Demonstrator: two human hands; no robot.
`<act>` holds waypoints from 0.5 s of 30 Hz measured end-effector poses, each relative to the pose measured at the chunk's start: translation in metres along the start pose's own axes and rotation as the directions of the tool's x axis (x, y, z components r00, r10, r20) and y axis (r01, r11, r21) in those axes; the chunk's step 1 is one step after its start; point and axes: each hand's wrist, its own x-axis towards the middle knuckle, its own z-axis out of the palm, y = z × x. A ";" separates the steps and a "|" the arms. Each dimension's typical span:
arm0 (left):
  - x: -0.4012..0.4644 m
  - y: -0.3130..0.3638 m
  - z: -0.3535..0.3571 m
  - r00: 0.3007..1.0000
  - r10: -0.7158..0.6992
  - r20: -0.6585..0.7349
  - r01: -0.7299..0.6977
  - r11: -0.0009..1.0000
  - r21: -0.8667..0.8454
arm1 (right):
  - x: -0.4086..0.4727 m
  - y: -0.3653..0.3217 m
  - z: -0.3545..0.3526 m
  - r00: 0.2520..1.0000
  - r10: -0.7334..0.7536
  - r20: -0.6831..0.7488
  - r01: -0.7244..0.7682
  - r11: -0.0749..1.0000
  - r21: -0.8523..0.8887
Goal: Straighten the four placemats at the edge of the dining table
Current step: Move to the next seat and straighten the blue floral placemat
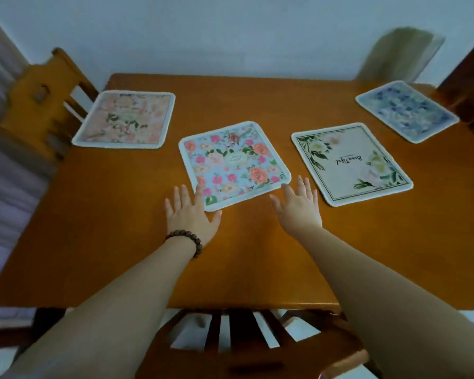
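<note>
Four placemats lay skewed on the dining table (121, 242): peach floral mat (125, 119) near the far left corner, blue floral mat (231, 164) mid-table, cream "Beautiful" mat (350, 162) right of it, blue watercolor mat (407, 110) at the far right edge. Your left hand (192, 214) was flat, fingers spread, touching the blue floral mat's near corner; your right hand (298, 206) was spread, grasping nothing, beside its right corner. Pinch both corners, rotate square to the table's edge. No containers present.
</note>
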 end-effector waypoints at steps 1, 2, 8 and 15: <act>0.001 -0.001 0.001 1.000 -0.018 0.002 0.018 1.000 0.001 | 0.005 0.001 0.001 1.000 -0.017 0.008 0.017 1.000 0.000; 0.004 -0.002 0.001 0.999 -0.036 0.005 0.036 0.999 0.007 | 0.011 0.002 0.003 0.999 -0.037 0.016 0.037 0.999 0.003; 0.034 -0.004 0.015 0.994 -0.102 0.047 0.100 0.994 0.033 | 0.058 0.010 0.012 0.996 -0.079 0.047 0.077 0.997 0.025; 0.072 0.010 0.047 0.986 -0.110 0.125 0.112 0.994 -0.004 | 0.112 0.025 0.031 0.994 -0.066 0.086 0.064 0.998 0.020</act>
